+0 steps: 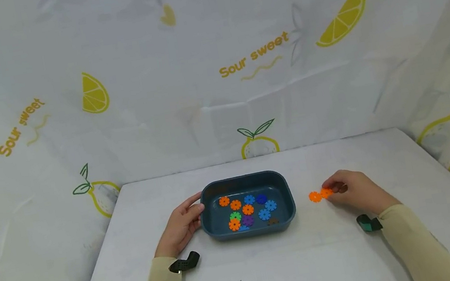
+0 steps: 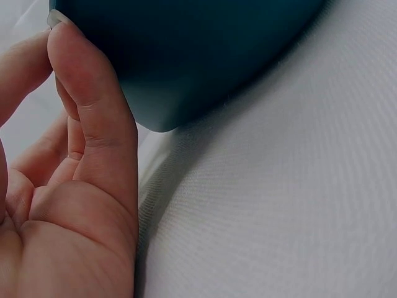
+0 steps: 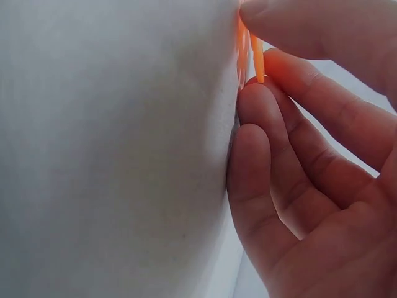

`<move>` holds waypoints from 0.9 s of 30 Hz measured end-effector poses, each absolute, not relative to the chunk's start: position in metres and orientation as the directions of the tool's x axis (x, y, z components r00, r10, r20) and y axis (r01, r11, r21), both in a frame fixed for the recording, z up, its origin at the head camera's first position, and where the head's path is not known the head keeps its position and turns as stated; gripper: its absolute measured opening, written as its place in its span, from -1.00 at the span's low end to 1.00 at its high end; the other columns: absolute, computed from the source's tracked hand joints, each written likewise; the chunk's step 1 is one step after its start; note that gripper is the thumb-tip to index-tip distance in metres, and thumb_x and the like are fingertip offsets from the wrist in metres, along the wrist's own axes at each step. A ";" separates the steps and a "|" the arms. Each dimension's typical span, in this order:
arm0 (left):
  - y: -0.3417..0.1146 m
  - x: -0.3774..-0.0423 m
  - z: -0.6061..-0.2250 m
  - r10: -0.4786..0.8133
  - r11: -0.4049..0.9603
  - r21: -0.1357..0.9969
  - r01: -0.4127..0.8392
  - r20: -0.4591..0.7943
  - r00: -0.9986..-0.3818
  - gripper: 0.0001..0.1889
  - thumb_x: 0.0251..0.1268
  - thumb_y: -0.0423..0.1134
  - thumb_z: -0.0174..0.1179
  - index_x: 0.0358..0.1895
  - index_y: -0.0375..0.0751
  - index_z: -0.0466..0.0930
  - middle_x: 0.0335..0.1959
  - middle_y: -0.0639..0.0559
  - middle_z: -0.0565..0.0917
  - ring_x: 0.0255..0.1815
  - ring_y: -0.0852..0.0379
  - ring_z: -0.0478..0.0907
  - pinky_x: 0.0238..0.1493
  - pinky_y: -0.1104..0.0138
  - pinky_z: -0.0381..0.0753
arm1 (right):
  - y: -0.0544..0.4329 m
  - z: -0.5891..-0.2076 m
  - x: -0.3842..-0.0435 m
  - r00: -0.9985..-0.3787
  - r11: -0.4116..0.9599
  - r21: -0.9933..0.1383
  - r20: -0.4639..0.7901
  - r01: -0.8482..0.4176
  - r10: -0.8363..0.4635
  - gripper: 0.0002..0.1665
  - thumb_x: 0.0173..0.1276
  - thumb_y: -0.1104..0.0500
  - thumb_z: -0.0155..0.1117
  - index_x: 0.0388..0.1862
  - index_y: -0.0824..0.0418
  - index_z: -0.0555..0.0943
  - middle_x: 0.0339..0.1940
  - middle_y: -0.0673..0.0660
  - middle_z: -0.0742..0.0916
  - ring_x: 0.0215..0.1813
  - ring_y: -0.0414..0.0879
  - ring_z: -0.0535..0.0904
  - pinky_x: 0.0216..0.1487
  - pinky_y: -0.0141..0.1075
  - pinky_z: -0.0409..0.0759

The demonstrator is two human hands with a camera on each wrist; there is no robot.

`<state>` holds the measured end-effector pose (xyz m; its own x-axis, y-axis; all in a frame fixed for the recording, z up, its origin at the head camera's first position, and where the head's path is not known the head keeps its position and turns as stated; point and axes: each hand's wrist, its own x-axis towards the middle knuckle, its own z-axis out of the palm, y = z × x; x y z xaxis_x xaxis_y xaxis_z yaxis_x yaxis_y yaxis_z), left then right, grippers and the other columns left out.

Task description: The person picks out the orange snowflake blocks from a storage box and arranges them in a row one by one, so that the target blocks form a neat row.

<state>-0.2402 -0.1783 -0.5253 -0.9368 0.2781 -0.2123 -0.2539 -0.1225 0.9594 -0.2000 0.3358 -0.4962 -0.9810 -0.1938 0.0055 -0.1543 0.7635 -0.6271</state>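
Observation:
A dark blue-green tray (image 1: pixel 250 232) stands on the table with several notched plastic discs in it: orange, blue, green, purple and brown. At its left end my left hand (image 1: pixel 183 225) grips the side, thumb and index finger at the rim. In the left wrist view, the thumb (image 2: pixel 87 74) lies against the wall of the tray (image 2: pixel 186 56). To the right of the tray, my right hand (image 1: pixel 354 191) pinches an orange notched disc (image 1: pixel 326 192). A second orange disc (image 1: pixel 315 196) lies right beside it on its left, overlapping its edge. The right wrist view shows the pinched orange disc (image 3: pixel 258 59) edge-on between thumb and fingers.
The white table (image 1: pixel 272 270) runs back to a white cloth backdrop (image 1: pixel 181 88) printed with lemons and lettering. Black wrist devices sit at the left cuff (image 1: pixel 184 263) and right cuff (image 1: pixel 369 223).

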 end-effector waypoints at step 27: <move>-0.178 -0.242 -0.525 0.267 -0.104 0.968 -0.230 -0.196 -0.944 -0.37 0.53 -0.13 0.40 0.58 -0.02 0.46 -0.15 0.08 0.69 -0.29 0.18 0.52 -0.21 0.42 0.63 | 0.296 -0.452 -0.220 -0.958 0.719 -0.654 0.028 -0.233 -0.285 -0.53 0.47 0.06 0.53 0.29 0.15 0.72 0.13 0.15 0.81 0.09 -0.02 0.73 0.15 -0.23 0.76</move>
